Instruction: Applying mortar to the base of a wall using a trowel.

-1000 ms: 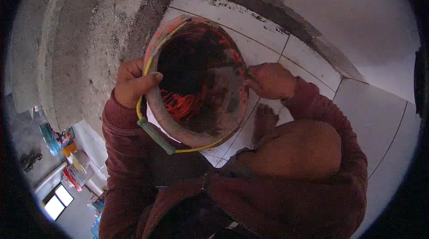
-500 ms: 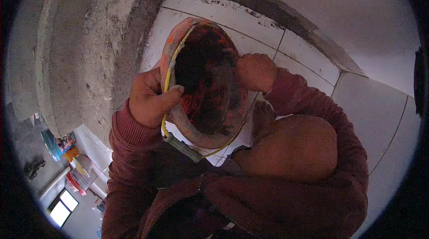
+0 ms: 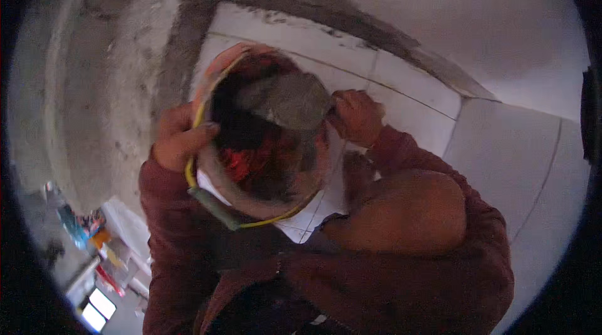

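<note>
A worn orange-red bucket (image 3: pixel 222 172) is tilted toward me, its dark inside streaked with red and grey. My left hand (image 3: pixel 179 137) grips its left rim, the thumb over the edge and the fingers behind the wall. A yellow wire handle with a grey-green grip (image 3: pixel 214 208) hangs along the near side. At the right rim my right hand (image 3: pixel 357 115) is closed. From it a rounded grey shape (image 3: pixel 295 102) reaches over the bucket's mouth. It looks like a trowel-like tool caked with mortar, though motion blurs it and its handle is hidden in the fist.
Rough concrete steps (image 3: pixel 135 78) rise on the left. White floor tiles (image 3: pixel 414 94) lie beyond the bucket, bordered by a grey mortar strip (image 3: pixel 326 0) along the pale wall (image 3: pixel 476 28). Assorted bags and items (image 3: pixel 88 228) sit at far lower left, near a bright window (image 3: pixel 98 310).
The bucket and both hands have shifted left and slightly down in view. The grey mortar-caked shape now shows across the mouth. The picture has become more blurred.
</note>
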